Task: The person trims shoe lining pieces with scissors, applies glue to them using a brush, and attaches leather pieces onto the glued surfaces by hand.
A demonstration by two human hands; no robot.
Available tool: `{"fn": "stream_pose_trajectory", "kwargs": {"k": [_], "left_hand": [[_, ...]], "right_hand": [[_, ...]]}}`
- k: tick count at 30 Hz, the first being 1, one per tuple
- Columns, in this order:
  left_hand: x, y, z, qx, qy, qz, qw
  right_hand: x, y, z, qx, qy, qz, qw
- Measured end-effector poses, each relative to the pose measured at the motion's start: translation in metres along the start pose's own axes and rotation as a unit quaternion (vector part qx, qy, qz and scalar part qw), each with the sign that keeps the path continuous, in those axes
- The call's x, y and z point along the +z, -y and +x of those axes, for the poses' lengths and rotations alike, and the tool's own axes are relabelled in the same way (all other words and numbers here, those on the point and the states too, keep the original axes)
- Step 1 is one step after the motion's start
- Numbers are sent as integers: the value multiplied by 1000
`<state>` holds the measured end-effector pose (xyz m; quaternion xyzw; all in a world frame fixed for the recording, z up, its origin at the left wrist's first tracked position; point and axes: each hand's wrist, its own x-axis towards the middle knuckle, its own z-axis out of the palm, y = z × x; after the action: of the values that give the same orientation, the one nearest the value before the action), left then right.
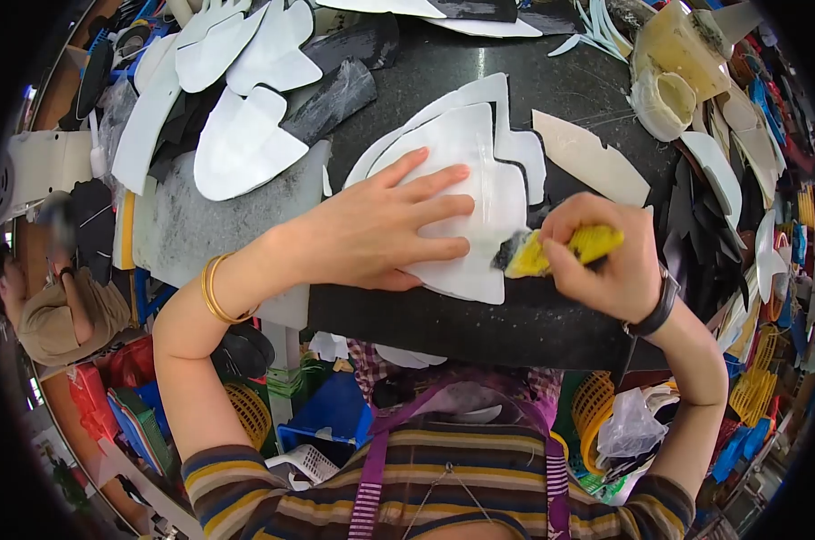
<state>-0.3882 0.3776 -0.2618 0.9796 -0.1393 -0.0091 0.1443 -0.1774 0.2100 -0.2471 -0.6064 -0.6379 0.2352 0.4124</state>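
Observation:
My left hand (376,220) lies flat with spread fingers on a white cut piece (497,211) with a stepped edge. Another white piece (520,148) of similar outline shows from behind it along the top and right. In my right hand (610,256) is a yellow-handled brush (531,256), gripped between thumb and fingers. Its dark bristles meet the right edge of the white piece, near the lower corner; whether they press on it I cannot tell. A beige curved panel (592,160) lies just above my right hand on the dark worktop (407,319).
Several white cut pieces (245,144) and dark strips are piled at the upper left. A glue-stained yellowish container (682,63) stands at the upper right, above stacked dark and white offcuts (709,193). Another person (70,306) sits at far left. Baskets flank my lap.

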Motion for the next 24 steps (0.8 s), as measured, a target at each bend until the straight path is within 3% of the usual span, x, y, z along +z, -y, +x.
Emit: {"fn": "stream_pose_trajectory", "kwargs": {"k": [1,5,9,11,13,15,16,17,19,20,21,24], "left_hand": [[1,-2,-1,0,-2,-2,1000],[1,-3,0,-6,3,12,1000],[-1,-20,3,-31,-11,79,996],[12,-34,-1,-44,-81,174,980],[15,-29,-8,-52,-147,103,982],[3,-10,-21,-163,-307,-66,936],[-11,5,-34,-169,-373,-44,911],[-33,8,-50,-240,-401,-82,880],[-56,55,-93,-231,-461,70,854],[-71,61,-103,-264,-484,66,832],[-77,83,-122,-270,-489,180,810],[-89,120,-172,-297,-411,296,809]], "right_hand": [[2,3,-3,-43,2,22,999],[7,13,-21,-56,73,-3,996],[-11,8,-36,-46,24,-59,997],[-36,5,-44,2,14,-114,993],[-60,1,-44,-28,4,-143,989],[-88,-14,-29,130,-83,-83,985],[-106,-24,-17,161,-146,-69,974],[-126,-36,-1,191,-210,-55,957],[-161,-69,19,150,-281,-213,923],[-173,-81,28,150,-320,-252,901],[-181,-90,31,152,-354,-292,875],[-179,-96,40,165,-338,-282,882]]}}
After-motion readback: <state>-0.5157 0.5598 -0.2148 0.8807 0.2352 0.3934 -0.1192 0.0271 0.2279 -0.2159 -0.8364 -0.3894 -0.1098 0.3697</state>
